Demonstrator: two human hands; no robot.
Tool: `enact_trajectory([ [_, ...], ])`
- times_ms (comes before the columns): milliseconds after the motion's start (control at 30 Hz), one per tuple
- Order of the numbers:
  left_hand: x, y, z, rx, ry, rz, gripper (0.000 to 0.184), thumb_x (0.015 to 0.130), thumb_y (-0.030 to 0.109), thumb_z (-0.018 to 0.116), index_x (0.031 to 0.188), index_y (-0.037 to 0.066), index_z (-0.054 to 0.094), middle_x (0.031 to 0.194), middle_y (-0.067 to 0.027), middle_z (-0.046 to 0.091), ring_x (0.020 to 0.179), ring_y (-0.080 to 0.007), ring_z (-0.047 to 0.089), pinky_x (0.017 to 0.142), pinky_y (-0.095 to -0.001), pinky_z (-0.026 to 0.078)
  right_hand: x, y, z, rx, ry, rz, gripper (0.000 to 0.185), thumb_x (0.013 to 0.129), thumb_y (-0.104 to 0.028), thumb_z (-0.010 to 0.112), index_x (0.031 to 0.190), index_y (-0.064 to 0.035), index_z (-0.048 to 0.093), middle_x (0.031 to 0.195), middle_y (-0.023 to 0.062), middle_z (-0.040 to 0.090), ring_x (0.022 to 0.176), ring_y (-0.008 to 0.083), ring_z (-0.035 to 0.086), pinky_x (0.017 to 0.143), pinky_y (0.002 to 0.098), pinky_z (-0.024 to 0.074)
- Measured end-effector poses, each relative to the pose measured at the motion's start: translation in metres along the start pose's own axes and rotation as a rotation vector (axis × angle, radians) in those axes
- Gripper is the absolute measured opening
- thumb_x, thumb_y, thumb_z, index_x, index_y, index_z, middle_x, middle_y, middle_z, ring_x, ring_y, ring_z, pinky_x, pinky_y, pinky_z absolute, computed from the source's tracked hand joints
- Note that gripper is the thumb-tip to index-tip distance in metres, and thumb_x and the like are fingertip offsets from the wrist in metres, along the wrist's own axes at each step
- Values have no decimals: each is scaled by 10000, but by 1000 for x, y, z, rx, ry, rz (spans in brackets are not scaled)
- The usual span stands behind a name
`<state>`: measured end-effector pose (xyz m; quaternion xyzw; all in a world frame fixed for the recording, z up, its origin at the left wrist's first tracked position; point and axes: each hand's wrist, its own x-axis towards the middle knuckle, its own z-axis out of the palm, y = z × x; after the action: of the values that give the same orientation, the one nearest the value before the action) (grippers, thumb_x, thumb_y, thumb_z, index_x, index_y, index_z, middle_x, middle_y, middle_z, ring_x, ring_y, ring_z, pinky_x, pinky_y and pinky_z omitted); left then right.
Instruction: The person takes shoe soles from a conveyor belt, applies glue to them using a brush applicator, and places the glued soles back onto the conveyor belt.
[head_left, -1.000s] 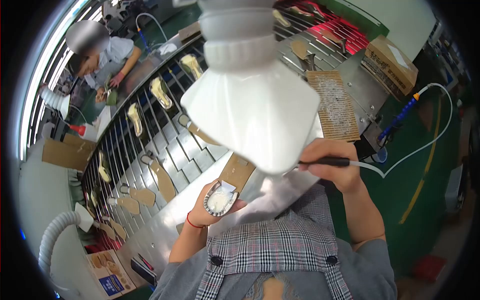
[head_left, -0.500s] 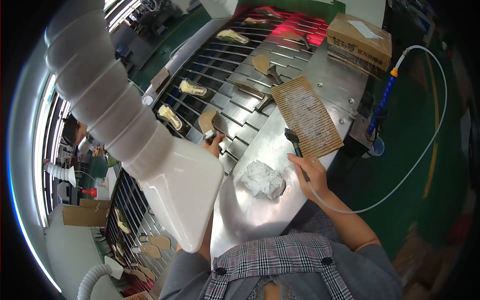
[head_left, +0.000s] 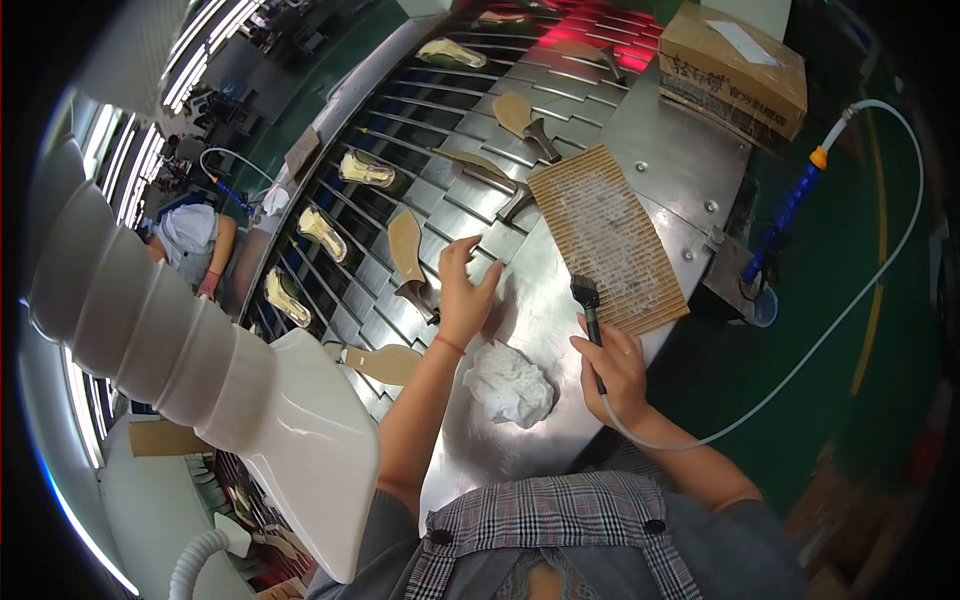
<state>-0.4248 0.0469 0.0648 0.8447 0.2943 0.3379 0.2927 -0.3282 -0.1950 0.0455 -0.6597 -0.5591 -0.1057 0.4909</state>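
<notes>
My left hand [head_left: 468, 290] is raised over the metal bench [head_left: 480, 450], fingers spread and nothing between them. Just left of it a tan sole with a dark heel [head_left: 405, 250] lies on the conveyor [head_left: 350, 290]. My right hand [head_left: 612, 372] is closed around a black-handled brush [head_left: 592, 318], which has a clear tube running from its end. The brush head is at the lower left edge of a ribbed, white-smeared cardboard sheet [head_left: 610, 235]. A crumpled white cloth [head_left: 508, 385] sits on the bench between my forearms.
A white ribbed extractor duct with a wide nozzle [head_left: 310, 430] fills the left side. More soles and several pale shoe pieces [head_left: 322, 234] lie along the conveyor. A cardboard box [head_left: 730, 70] stands at upper right, near a blue hose [head_left: 785, 225]. Another person [head_left: 190, 245] is at far left.
My left hand has let go of the heeled sole, now on the conveyor, and moved right with fingers spread. My right hand keeps the brush. The view has shifted, with the duct lower left.
</notes>
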Motion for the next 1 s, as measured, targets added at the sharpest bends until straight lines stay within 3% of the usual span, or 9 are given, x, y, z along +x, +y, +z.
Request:
enact_trajectory([
  [67,32,-25,38,150,33,82,493,786,200,721,1223,39,558,1225,-159,521,1133,-336,476,976,-405,401,-1,1,1,7,-16,9,421,714,72,626,1120,-38,613,1214,179,634,1084,299,594,864,402,415],
  [267,89,-18,70,414,-122,-138,382,793,250,712,1128,73,669,1138,-134,586,1093,-312,518,930,-404,431,-1,0,2,5,4,46,411,707,80,621,1102,-36,633,1204,176,639,1069,301,595,861,391,421],
  [300,93,-21,67,490,-65,-37,256,792,239,713,987,73,718,956,-128,638,956,-328,579,864,-407,467,-1,0,2,23,-4,55,406,708,81,619,1097,-36,634,1199,173,643,1068,304,594,860,392,428],
  [400,94,-31,59,266,-17,-96,237,801,236,717,955,56,721,893,-121,668,825,-304,638,768,-380,498,0,-1,2,20,-11,46,402,710,80,619,1095,-35,633,1195,172,646,1063,309,594,862,400,435],
  [533,79,-45,42,-381,69,-474,337,840,271,719,994,-26,674,820,-89,693,733,-152,667,647,-279,496,2,-5,3,29,24,43,343,723,115,607,1040,-10,641,1146,183,666,1015,321,615,874,391,444],
  [567,72,-49,37,-199,9,-537,365,833,291,723,969,-41,654,779,-73,680,726,-126,655,657,-263,499,0,-5,3,30,13,47,355,718,104,611,1053,-13,640,1156,180,661,1025,321,608,875,394,442],
  [833,48,-39,13,373,-87,-339,438,818,370,695,1050,1,661,882,-140,664,762,-286,636,738,-366,504,1,-9,3,6,17,41,350,719,109,607,1049,-2,638,1137,179,668,1007,326,598,883,396,433],
  [933,13,-22,-5,208,76,-258,507,813,357,716,1166,8,613,952,-141,618,816,-269,605,757,-355,492,0,-10,4,2,14,34,367,713,106,605,1060,-9,636,1141,173,667,1011,333,590,898,408,421],
  [1000,-22,-17,-27,40,152,-244,516,816,248,742,1245,31,553,976,-92,572,804,-181,558,731,-303,479,-2,-7,5,-11,-6,22,383,719,84,616,1087,-21,628,1173,172,652,1042,321,583,891,413,410],
])
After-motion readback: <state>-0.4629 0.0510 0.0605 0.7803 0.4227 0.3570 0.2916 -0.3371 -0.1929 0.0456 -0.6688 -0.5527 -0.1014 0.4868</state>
